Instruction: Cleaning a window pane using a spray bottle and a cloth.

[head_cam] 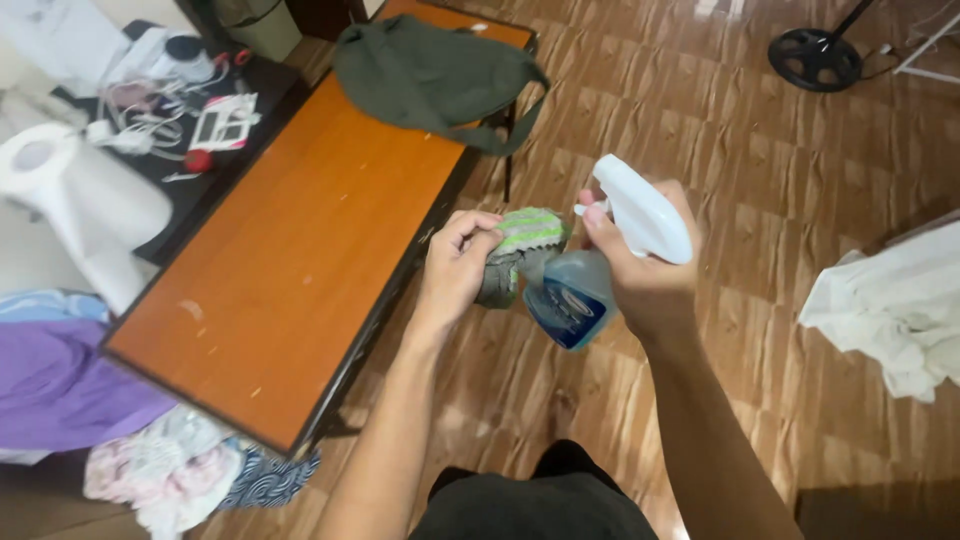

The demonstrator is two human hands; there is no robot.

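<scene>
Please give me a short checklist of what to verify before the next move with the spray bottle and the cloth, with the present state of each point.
1. Left hand has a firm pinch on the grey and green cloth: ok.
2. Right hand grips the spray bottle, finger at the white trigger head: ok.
3. Nozzle points toward the cloth: ok, it faces left at it.
4. Bottle has liquid inside: cannot tell, the body is half hidden.
5. Orange table has free surface near the hands: ok; the green bag lies only at the far end.
6. Cloth already wet: cannot tell.
</scene>
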